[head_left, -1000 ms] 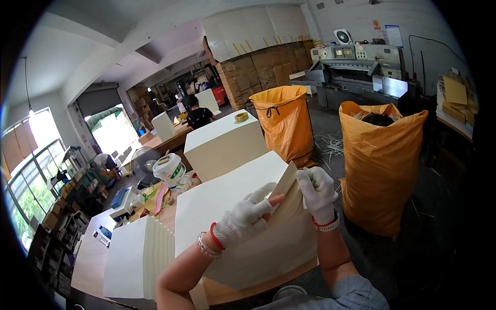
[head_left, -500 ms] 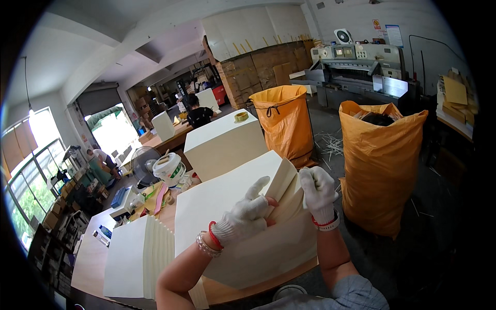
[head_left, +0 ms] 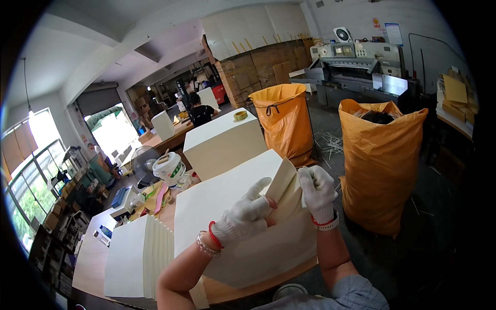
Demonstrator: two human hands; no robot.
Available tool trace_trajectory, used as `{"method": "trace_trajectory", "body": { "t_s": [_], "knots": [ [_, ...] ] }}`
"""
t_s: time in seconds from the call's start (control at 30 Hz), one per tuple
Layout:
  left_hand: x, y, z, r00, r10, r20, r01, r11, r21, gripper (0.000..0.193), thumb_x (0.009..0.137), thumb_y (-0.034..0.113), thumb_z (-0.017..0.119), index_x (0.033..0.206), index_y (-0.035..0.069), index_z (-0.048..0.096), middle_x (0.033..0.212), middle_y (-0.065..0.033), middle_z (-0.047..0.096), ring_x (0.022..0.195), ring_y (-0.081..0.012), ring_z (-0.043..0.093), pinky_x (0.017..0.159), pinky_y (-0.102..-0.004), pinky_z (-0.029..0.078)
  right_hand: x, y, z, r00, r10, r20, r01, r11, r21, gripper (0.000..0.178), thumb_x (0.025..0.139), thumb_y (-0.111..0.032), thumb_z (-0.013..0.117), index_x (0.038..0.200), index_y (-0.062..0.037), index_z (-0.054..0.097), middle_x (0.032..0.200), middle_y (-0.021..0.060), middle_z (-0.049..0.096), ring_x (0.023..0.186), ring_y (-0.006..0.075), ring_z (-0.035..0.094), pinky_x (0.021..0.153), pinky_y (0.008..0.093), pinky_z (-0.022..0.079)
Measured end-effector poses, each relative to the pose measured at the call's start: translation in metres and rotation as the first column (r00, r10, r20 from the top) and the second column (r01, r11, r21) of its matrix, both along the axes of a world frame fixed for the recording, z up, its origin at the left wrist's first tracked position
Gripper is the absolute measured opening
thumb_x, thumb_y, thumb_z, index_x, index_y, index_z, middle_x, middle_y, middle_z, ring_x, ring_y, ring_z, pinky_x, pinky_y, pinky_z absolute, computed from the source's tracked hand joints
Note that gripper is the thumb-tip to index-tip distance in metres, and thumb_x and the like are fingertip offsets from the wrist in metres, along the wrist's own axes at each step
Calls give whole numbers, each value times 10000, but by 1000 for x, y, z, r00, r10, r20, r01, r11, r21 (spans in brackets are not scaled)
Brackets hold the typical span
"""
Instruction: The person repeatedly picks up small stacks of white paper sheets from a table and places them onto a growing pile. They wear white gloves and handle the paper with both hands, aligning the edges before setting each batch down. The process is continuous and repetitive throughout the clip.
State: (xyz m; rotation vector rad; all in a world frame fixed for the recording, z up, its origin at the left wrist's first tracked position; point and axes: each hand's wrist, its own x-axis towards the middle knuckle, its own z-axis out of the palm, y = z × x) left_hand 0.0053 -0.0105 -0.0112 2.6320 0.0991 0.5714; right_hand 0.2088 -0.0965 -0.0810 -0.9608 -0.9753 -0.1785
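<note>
Paper stack: a tall cream-white pile [head_left: 258,256] sits at the bench's [head_left: 223,291] near right corner, sheets parted along its right edge.
Left hand: gloved [head_left: 245,211], thumb spread away from curled fingers, bare fingertips [head_left: 271,203] at the parted sheets.
Right hand: gloved [head_left: 316,187], fingers curled together beside the sheets' edge; whether they pinch paper cannot be told.
Bench's left end: a second stack [head_left: 126,253], its edge rippled in layers.
Behind: a third stack [head_left: 225,150] bears a tape roll [head_left: 240,115]; a white bucket [head_left: 168,169] stands nearby.
</note>
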Motion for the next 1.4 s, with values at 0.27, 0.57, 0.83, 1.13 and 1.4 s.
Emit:
{"method": "trace_trajectory", "body": {
  "t_s": [0.27, 0.57, 0.83, 1.13, 1.4],
  "knots": [
    [0, 4, -4, 1000, -3, 22, 4, 997, -79, 341, 766, -2, 788, 1085, 73, 694, 1551, -267, 396, 1234, -348, 597, 965, -377, 523, 0, -4, 0, 1000, -18, -1, 18, 999, -28, 252, 979, -72, 655, 761, 12, 562, 674, 38, 531, 614, 90, 479, 594, 288, 444],
    [-7, -8, -6, 990, 84, 112, -107, 970, 219, 348, 810, 107, 798, 1130, 48, 677, 1375, -203, 589, 1077, -329, 690, 846, -377, 569, -17, -33, -24, 473, -381, 795, 580, 813, 45, 163, 934, -103, 640, 1071, -18, 665, 1010, 128, 657, 929, 322, 630, 862, 431, 525],
    [-9, -4, -34, 983, 64, 174, -158, 784, 600, 619, 847, 115, 711, 1409, 44, 461, 1202, -170, 630, 1021, -379, 657, 863, -431, 555, -61, -36, 4, 768, 16, 641, 242, 918, -313, 257, 877, -123, 670, 1111, -17, 672, 1039, 186, 674, 985, 387, 633, 866, 466, 512],
    [-84, 30, 75, 811, 281, 514, -285, 956, -72, 573, 842, -66, 594, 1401, -36, 474, 1200, -157, 683, 1216, -227, 617, 981, -314, 504, -187, 7, -5, 390, 381, 838, -43, 917, -397, 318, 860, -211, 703, 1118, -36, 636, 1112, 150, 642, 1069, 343, 598, 973, 465, 461],
    [-213, 67, 77, 316, 442, 840, -229, 894, -384, 625, 880, -109, 563, 1472, 50, 441, 1199, -54, 625, 1005, -130, 611, 873, -304, 533, -250, 22, -9, 449, 288, 846, -121, 958, -261, 284, 828, -215, 718, 1021, -38, 608, 1060, 133, 622, 1006, 318, 604, 929, 458, 469]
  ]
}}
